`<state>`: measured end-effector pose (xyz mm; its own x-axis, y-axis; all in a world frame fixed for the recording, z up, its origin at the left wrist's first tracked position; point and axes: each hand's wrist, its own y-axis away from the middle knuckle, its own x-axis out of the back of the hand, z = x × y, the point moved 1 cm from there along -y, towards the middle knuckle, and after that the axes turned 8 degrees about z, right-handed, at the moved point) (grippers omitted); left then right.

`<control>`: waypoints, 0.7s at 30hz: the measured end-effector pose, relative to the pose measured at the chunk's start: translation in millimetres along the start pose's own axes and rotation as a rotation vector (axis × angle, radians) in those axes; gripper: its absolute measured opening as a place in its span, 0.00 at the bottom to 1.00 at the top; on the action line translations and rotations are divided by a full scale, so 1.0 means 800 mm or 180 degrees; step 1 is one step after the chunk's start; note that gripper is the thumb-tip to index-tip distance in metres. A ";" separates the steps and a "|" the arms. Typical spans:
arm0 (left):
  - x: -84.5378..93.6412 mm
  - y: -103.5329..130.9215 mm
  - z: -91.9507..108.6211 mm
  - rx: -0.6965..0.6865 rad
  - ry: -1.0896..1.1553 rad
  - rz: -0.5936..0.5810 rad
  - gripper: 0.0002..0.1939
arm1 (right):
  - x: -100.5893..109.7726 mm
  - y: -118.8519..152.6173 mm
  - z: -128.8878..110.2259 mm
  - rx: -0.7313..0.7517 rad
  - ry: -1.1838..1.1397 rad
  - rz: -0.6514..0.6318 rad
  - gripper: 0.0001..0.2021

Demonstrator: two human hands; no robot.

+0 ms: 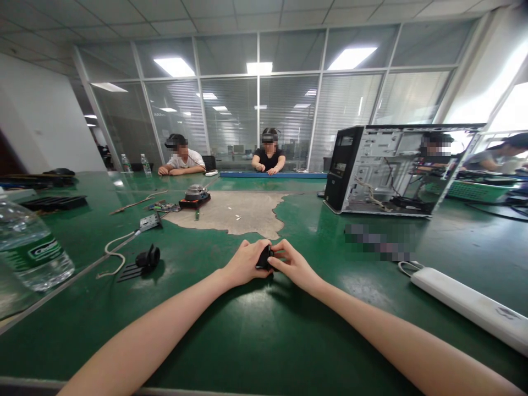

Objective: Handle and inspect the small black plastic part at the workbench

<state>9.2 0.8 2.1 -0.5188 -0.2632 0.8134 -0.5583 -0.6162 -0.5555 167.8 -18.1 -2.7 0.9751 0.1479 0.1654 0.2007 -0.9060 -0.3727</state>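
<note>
Near the middle of the green table [247,330], my left hand [248,263] is wrapped round a small black part [263,259]. My right hand [291,265] meets it from the right, with thumb and fingers pinched on the part's right side. Both hands are close together just above the tabletop. The part's far side and underside are hidden by the fingers. To the left lies a black plastic piece [147,259] with a round end and flat prongs, beside a pale cable [119,253] with a metal connector box [150,221].
An open computer case [358,170] stands at the back right, a white power strip [466,305] at the right. A large water bottle [31,247] is at the left edge. A metal-topped device [195,196] sits on a bare patch [243,212]. People sit across the table.
</note>
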 end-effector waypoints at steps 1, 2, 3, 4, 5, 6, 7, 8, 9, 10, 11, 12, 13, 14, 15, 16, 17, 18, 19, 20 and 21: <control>0.000 0.000 0.000 -0.0004 0.0001 0.0018 0.29 | -0.001 -0.002 0.002 -0.0042 -0.0019 0.0032 0.10; 0.000 0.000 0.000 -0.0009 0.0004 0.0028 0.29 | -0.001 -0.004 0.005 -0.0087 -0.0036 0.0060 0.11; 0.000 0.000 0.000 -0.0010 0.0007 0.0030 0.28 | -0.001 -0.006 0.008 -0.0117 -0.0053 0.0090 0.11; 0.001 0.000 0.000 -0.0009 0.0011 0.0024 0.28 | -0.001 -0.009 0.012 -0.0156 -0.0071 0.0147 0.12; 0.001 0.000 0.000 -0.0005 0.0012 0.0017 0.28 | -0.001 -0.010 0.016 -0.0195 -0.0069 0.0190 0.13; 0.001 0.000 0.000 0.0000 0.0012 0.0007 0.28 | 0.000 -0.011 0.019 -0.0250 -0.0064 0.0218 0.14; 0.001 0.000 0.000 0.0003 0.0011 -0.0002 0.28 | 0.000 -0.011 0.021 -0.0292 -0.0050 0.0221 0.15; 0.001 0.000 0.000 0.0007 0.0008 -0.0008 0.28 | 0.000 -0.011 0.021 -0.0314 -0.0032 0.0197 0.15; 0.001 -0.001 0.001 0.0013 0.0008 -0.0009 0.28 | 0.001 -0.010 0.019 -0.0309 -0.0019 0.0155 0.15; 0.002 -0.001 0.001 0.0019 0.0010 -0.0010 0.28 | 0.001 -0.008 0.017 -0.0267 -0.0011 0.0097 0.14; 0.002 -0.001 0.001 0.0025 0.0015 -0.0008 0.28 | 0.001 -0.007 0.013 -0.0192 -0.0005 0.0051 0.13; 0.002 -0.001 0.001 0.0028 0.0020 -0.0004 0.28 | 0.001 -0.005 0.009 -0.0117 -0.0013 0.0012 0.13; 0.001 -0.002 0.000 0.0026 0.0024 0.0003 0.28 | 0.000 -0.004 0.004 -0.0030 -0.0018 -0.0009 0.13; 0.001 -0.002 0.000 0.0022 0.0024 0.0009 0.28 | 0.000 -0.003 0.001 0.0009 -0.0012 0.0037 0.12; 0.000 -0.002 0.000 0.0018 0.0023 0.0013 0.29 | 0.000 -0.003 -0.001 0.0003 -0.0031 0.0079 0.11; 0.000 -0.002 -0.001 0.0015 0.0022 0.0013 0.29 | 0.000 -0.004 -0.001 -0.0003 -0.0041 0.0112 0.11; -0.001 -0.002 -0.001 0.0018 0.0023 0.0014 0.29 | 0.000 -0.005 0.000 -0.0024 -0.0048 0.0147 0.11; -0.001 -0.003 -0.001 0.0023 0.0026 0.0012 0.29 | 0.000 -0.007 0.002 -0.0047 -0.0051 0.0179 0.11; -0.001 -0.003 -0.002 0.0030 0.0030 0.0007 0.29 | 0.000 -0.009 0.005 -0.0076 -0.0047 0.0209 0.12; -0.001 -0.003 -0.002 0.0034 0.0032 0.0000 0.29 | 0.001 -0.010 0.008 -0.0124 -0.0043 0.0245 0.13; -0.001 -0.003 -0.001 0.0033 0.0033 -0.0008 0.29 | 0.001 -0.011 0.012 -0.0200 -0.0039 0.0256 0.14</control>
<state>10.2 3.3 2.5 -0.5243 -0.2539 0.8128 -0.5528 -0.6246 -0.5517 168.0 -6.0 -7.7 0.9889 0.0783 0.1260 0.1158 -0.9382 -0.3262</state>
